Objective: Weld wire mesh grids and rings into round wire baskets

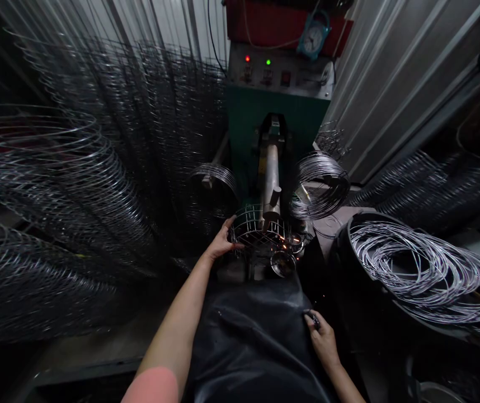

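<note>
My left hand [222,242] grips the left side of a round wire basket [248,235], thumb and fingers on its wires. The basket sits under the metal arm [271,179] of a spot welder, and orange sparks fly at its right side. Below the sparks is a small round metal dish [283,263]. My right hand [324,338] is closed beside the right edge of a black apron [257,330] over my lap. Something small and dark shows between its thumb and fingers; I cannot make out what it is.
Stacked wire rings [76,162] crowd the left. Wire coils [320,184] hang right of the welder arm, and another coil [215,187] hangs left. A black tub [343,240] holds loose wire rings at right. The green machine [244,129] has lit lamps and a blue clock [314,36].
</note>
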The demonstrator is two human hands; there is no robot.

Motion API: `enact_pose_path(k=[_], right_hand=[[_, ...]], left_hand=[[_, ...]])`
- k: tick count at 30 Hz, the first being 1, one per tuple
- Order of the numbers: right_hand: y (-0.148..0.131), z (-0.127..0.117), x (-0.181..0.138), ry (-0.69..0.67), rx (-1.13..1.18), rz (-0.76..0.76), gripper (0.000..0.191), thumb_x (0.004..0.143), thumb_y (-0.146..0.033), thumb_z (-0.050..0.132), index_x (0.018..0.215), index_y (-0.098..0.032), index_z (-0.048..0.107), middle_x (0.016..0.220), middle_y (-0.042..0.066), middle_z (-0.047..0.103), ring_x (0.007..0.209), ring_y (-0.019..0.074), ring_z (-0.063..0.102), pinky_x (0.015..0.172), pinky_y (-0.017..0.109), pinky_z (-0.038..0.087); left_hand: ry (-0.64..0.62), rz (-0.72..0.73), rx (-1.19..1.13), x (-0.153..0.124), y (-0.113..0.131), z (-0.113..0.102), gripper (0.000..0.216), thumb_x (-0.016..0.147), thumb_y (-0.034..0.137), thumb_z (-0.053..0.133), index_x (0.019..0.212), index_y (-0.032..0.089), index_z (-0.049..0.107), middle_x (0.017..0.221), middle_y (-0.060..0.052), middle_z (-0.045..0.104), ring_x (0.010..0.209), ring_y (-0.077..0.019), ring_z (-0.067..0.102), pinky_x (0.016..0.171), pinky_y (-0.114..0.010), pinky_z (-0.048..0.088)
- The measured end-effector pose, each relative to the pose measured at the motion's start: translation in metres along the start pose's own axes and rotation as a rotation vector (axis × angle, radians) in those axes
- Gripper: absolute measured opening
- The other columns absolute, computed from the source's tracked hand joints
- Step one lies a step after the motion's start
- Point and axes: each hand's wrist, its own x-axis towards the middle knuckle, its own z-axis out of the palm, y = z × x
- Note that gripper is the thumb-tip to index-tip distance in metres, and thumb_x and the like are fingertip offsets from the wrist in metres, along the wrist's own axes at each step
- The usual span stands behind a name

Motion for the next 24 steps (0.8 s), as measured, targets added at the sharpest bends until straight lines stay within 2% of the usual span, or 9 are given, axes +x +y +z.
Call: enact_pose_path(k=[4, 8, 10, 13, 16, 18, 20, 24], right_hand=[[0.001, 0.0, 0.002, 0.004, -0.009, 0.03, 0.043, 0.076, -0.055, 0.057, 0.087, -0.015, 0.069, 0.085, 0.011, 0.071, 0.081, 0.0256, 0.067, 0.073, 0.031, 0.054], [-0.014, -0.002, 0.008, -0.04, -0.01, 0.0, 0.041, 0.076, -0.052, 0.055, 0.089, -0.015, 0.068, 0.085, 0.011, 0.071, 0.081, 0.0259, 0.067, 0.074, 0.034, 0.053], [-0.039, -0.005, 0.012, -0.144, -0.005, -0.065, 0.04, 0.077, -0.047, 0.056, 0.099, -0.015, 0.065, 0.086, 0.01, 0.071, 0.078, 0.0229, 0.066, 0.072, 0.032, 0.053], [-0.097, -0.011, 0.02, -0.388, -0.008, -0.214, 0.036, 0.082, -0.036, 0.055, 0.112, -0.017, 0.06, 0.088, 0.006, 0.069, 0.078, 0.0172, 0.065, 0.074, 0.027, 0.051], [-0.157, -0.01, 0.035, -0.677, -0.01, -0.362, 0.022, 0.083, -0.027, 0.053, 0.097, -0.018, 0.066, 0.093, 0.004, 0.069, 0.088, 0.0172, 0.063, 0.081, 0.027, 0.047], [-0.186, -0.001, 0.048, -0.796, -0.048, -0.387, 0.02, 0.082, -0.022, 0.051, 0.091, -0.017, 0.068, 0.091, 0.004, 0.07, 0.086, 0.017, 0.063, 0.08, 0.026, 0.047], [-0.202, 0.014, 0.062, -0.779, -0.144, -0.407, 0.02, 0.082, -0.017, 0.05, 0.088, -0.015, 0.069, 0.084, 0.003, 0.07, 0.08, 0.0165, 0.063, 0.075, 0.025, 0.047], [-0.205, 0.04, 0.08, -0.497, -0.394, -0.561, 0.017, 0.082, -0.016, 0.054, 0.09, -0.017, 0.07, 0.084, 0.005, 0.069, 0.079, 0.0171, 0.063, 0.073, 0.026, 0.046]], left_hand=[[-0.019, -0.045, -0.149, 0.003, 0.002, 0.001, 0.113, 0.046, 0.029, 0.086, 0.141, 0.027, 0.026, 0.148, -0.01, 0.03, 0.136, -0.0284, 0.027, 0.112, -0.042, 0.023], [0.112, -0.097, -0.192, -0.009, 0.008, 0.003, 0.116, 0.041, 0.034, 0.088, 0.139, 0.024, 0.027, 0.144, -0.014, 0.035, 0.135, -0.0304, 0.029, 0.111, -0.045, 0.026], [0.155, -0.067, -0.15, -0.023, 0.015, 0.002, 0.111, 0.042, 0.037, 0.088, 0.136, 0.021, 0.032, 0.141, -0.015, 0.038, 0.133, -0.0305, 0.034, 0.11, -0.045, 0.029], [0.12, 0.057, 0.022, -0.048, 0.033, 0.0, 0.104, 0.044, 0.038, 0.087, 0.132, 0.02, 0.036, 0.136, -0.014, 0.042, 0.127, -0.0305, 0.041, 0.109, -0.046, 0.031], [0.064, 0.192, 0.275, -0.071, 0.058, 0.005, 0.099, 0.043, 0.04, 0.087, 0.128, 0.019, 0.041, 0.137, -0.015, 0.04, 0.13, -0.033, 0.036, 0.11, -0.049, 0.027], [0.021, 0.233, 0.401, -0.08, 0.074, 0.012, 0.097, 0.044, 0.041, 0.086, 0.127, 0.018, 0.043, 0.138, -0.016, 0.037, 0.133, -0.0349, 0.032, 0.11, -0.053, 0.024], [-0.016, 0.239, 0.488, -0.085, 0.089, 0.02, 0.095, 0.045, 0.038, 0.085, 0.128, 0.017, 0.042, 0.14, -0.018, 0.035, 0.134, -0.0365, 0.029, 0.11, -0.056, 0.021], [-0.068, 0.22, 0.597, -0.084, 0.108, 0.031, 0.092, 0.046, 0.028, 0.083, 0.127, 0.014, 0.042, 0.141, -0.021, 0.033, 0.135, -0.038, 0.026, 0.11, -0.058, 0.018]])
